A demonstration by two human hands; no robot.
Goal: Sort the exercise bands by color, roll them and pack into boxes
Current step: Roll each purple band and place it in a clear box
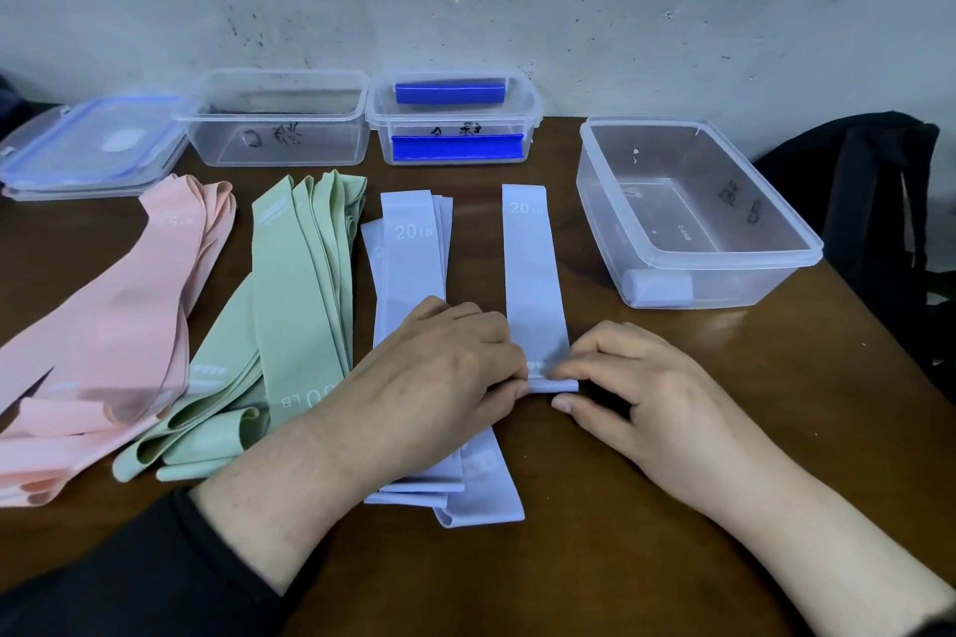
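While the single lavender band (pixel 533 274) lay flat on the brown table (pixel 672 507), its long axis ran straight away from the person toward the wall, so a roll would have to travel forward along it. Its near end (pixel 552 384) was already turned over into a first small fold, directly between the two hands. The left hand (pixel 445 372) and the right hand (pixel 628 378) each pinched that fold from their own side with curled fingertips, equally close to it. Pale and matte, the band bore a white "20 LB" print at its far end. Just left lay the lavender stack (pixel 408 264), then green bands (pixel 300 305) and pink bands (pixel 119 316). To the right stood a clear box (pixel 807 248) already holding one rolled lavender band (pixel 657 286).
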